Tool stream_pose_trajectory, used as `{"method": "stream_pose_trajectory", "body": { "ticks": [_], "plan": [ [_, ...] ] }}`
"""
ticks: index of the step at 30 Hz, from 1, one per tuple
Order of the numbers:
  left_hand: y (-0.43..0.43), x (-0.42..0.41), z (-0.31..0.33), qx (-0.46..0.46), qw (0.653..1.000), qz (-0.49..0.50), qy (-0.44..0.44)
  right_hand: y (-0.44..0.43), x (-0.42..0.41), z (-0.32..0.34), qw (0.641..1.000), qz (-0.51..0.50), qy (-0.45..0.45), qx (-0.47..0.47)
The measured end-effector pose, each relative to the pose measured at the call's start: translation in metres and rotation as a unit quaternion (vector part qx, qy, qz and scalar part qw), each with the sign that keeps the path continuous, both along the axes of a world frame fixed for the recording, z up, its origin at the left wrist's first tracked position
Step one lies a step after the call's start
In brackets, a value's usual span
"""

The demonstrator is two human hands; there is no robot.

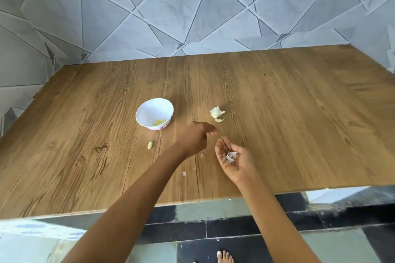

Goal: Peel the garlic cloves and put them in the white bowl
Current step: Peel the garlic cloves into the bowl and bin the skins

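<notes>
Peeling seemed midway: yellowish peeled cloves [158, 122] lay in the small white scalloped bowl [147, 111], with one stray pale clove [150, 145] on the wooden table [299, 113] nearby. The right hand [234, 159] cupped papery garlic skins [229, 156], fingers relaxed; the left hand [195, 139] hovered curled, its grip unclear. The next move likely called for pinching the unpeeled clove [219, 120] beside the broken bulb [216, 111].

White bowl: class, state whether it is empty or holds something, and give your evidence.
Holds something: the white bowl stands upright, with a few pale yellow peeled cloves lying at its bottom.
</notes>
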State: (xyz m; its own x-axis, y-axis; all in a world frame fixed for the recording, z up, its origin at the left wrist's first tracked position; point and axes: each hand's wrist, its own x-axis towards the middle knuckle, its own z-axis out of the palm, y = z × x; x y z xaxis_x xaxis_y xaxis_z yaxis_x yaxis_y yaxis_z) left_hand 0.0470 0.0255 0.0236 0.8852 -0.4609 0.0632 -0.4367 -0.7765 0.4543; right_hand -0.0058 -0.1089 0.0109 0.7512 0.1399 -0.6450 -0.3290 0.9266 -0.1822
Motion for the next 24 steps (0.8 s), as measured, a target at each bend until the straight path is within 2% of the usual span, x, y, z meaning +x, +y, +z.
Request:
{"method": "stream_pose_trajectory", "body": {
  "ticks": [2, 5, 12, 20, 24],
  "plan": [
    [-0.019, 0.015, -0.009, 0.041, 0.998, -0.04, 0.004, -0.012, -0.003, -0.002, 1.0, -0.017, 0.002, -0.002],
    [-0.034, 0.028, -0.019, 0.082, 0.996, -0.046, 0.003, -0.025, -0.009, -0.003, 1.0, -0.029, 0.003, -0.007],
    [0.024, -0.016, -0.026, 0.034, 0.987, -0.153, -0.022, -0.025, -0.011, -0.005, 1.0, -0.018, -0.016, -0.003],
    [0.073, -0.057, -0.015, -0.019, 0.995, -0.096, 0.023, 0.003, -0.005, 0.001, 0.999, 0.043, -0.027, -0.002],
    [0.072, -0.065, -0.016, 0.004, 0.996, -0.089, 0.017, 0.013, -0.005, 0.004, 0.998, 0.06, -0.028, 0.001]
  ]
}}
